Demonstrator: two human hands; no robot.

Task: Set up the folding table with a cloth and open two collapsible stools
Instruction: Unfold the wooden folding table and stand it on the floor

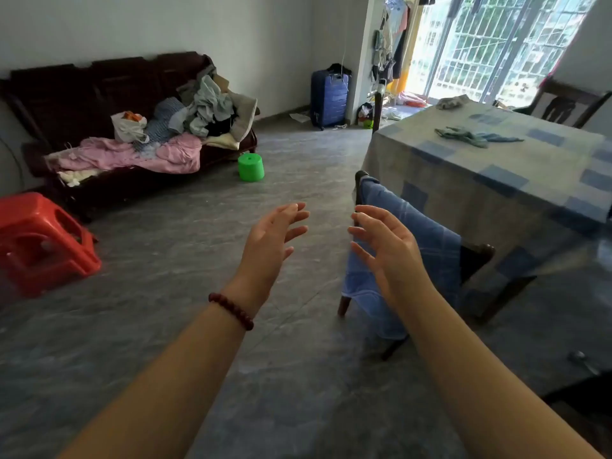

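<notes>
I am seeing a matt checked cloth (490,173), a red stool (43,240) gleaming as smooth plastic, a sofa frame (99,81) showing dark wood, the floor (198,326) looking like smooth stone.

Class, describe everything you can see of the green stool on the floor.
The green stool is bright, plastic-looking and drum-shaped, slightly wider at its base, with a flat top and a small dark spot at the centre. It stands upright on the grey floor in front of the dark sofa, touching nothing else.
</notes>
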